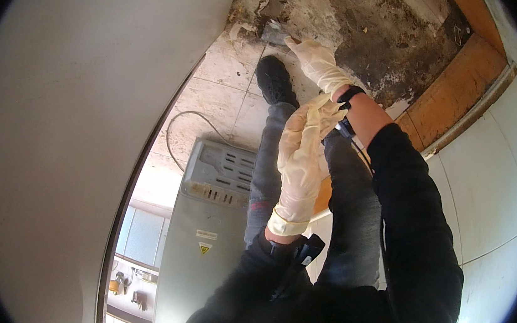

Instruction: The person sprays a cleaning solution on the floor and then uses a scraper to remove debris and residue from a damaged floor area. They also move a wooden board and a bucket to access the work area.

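My right hand [318,64], in a pale, thin glove with a black strap at the wrist, reaches to the dirty floor. Its fingers close on what looks like a scraper; the flat grey blade [275,33] shows beyond the fingertips, and the palm hides any handle. The blade lies at the border between the white floor tiles [231,64] and a dark, stained floor patch [374,46]. My left hand [306,147], gloved alike, hangs nearer to me, its extended fingers close to the right wrist. Nothing shows in it, though its palm is partly hidden.
Beside my left leg stands a grey metal appliance [207,217] with a vented panel and warning sticker. A thin cable [170,128] loops over the tiles. A large pale panel [81,95] fills the left side. Orange-brown tiles [457,88] edge the right, near my black shoe [274,80].
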A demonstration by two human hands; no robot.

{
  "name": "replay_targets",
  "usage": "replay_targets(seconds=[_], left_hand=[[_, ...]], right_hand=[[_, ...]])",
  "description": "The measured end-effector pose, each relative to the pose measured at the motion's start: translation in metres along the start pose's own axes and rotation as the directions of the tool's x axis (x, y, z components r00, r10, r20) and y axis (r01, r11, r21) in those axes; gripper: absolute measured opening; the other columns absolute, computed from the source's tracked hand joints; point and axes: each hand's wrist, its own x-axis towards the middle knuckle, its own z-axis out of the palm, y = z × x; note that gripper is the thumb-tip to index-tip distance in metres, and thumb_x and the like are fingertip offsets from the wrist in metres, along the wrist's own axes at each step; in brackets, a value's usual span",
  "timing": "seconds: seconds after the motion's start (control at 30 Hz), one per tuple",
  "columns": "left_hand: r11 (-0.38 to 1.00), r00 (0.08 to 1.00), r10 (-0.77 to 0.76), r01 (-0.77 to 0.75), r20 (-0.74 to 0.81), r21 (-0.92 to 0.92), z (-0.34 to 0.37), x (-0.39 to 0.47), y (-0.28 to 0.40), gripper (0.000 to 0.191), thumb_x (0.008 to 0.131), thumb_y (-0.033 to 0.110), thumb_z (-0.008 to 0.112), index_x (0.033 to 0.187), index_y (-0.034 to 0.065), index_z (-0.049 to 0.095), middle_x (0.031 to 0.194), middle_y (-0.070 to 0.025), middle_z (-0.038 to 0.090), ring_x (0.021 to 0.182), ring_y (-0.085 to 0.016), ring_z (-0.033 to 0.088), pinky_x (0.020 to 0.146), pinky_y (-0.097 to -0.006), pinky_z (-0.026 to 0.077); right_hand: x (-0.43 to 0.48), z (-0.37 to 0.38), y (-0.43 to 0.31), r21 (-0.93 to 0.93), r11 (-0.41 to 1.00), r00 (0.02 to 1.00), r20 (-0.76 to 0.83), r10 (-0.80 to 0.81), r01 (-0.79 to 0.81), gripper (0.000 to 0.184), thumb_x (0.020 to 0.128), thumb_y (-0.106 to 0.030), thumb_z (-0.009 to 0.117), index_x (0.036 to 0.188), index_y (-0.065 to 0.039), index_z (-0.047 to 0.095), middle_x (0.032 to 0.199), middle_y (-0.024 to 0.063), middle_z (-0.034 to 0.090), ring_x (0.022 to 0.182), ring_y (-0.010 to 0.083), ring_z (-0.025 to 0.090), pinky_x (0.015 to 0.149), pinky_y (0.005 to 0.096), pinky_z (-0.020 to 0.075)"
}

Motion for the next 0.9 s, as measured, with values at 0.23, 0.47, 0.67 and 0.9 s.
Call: replay_targets(seconds=[0.23,0.47,0.67,0.9], left_hand=[[1.0,0.998,-0.003,0.003,-0.06,0.003,-0.002,0.0,0.003,0.039,0.106,0.019,0.048,0.132,-0.0099,0.051,0.122,-0.0257,0.063,0.115,-0.034,0.064,0.105,-0.0418,0.048],[1.0,0.998,0.022,-0.023,-0.054,-0.021,-0.009,0.0,0.004,0.039,0.107,0.021,0.047,0.132,-0.0095,0.052,0.121,-0.0252,0.063,0.115,-0.033,0.064,0.107,-0.0422,0.047],[1.0,0.999,0.02,-0.02,-0.03,-0.006,-0.011,-0.001,0.004,0.039,0.107,0.021,0.047,0.132,-0.0084,0.052,0.121,-0.0241,0.064,0.116,-0.032,0.063,0.108,-0.0421,0.045],[1.0,0.999,0.004,-0.004,0.032,0.026,0.001,0.0,0.007,0.04,0.107,0.021,0.047,0.132,-0.0089,0.052,0.121,-0.0237,0.064,0.116,-0.032,0.063,0.108,-0.0416,0.046]], right_hand=[[-0.046,-0.007,0.023,-0.041,0.993,0.975,-0.189,-0.117,0.111,0.057,0.092,-0.016,0.054,0.148,-0.026,0.045,0.099,0.0138,0.067,0.085,0.035,0.065,0.07,0.0458,0.0519],[0.013,-0.124,0.019,-0.484,0.851,0.841,-0.359,-0.405,0.203,0.036,0.092,-0.016,0.059,0.127,-0.022,0.066,0.106,0.0113,0.07,0.097,0.0308,0.069,0.081,0.0431,0.0554],[0.064,-0.19,0.031,-0.503,0.835,0.757,-0.449,-0.475,0.225,0.035,0.092,-0.016,0.06,0.126,-0.022,0.066,0.106,0.0112,0.07,0.097,0.0307,0.069,0.081,0.043,0.0554],[0.032,-0.155,0.02,-0.408,0.875,0.804,-0.41,-0.431,0.261,0.034,0.091,-0.016,0.06,0.125,-0.021,0.067,0.106,0.0109,0.07,0.097,0.0305,0.069,0.082,0.0429,0.0555]])
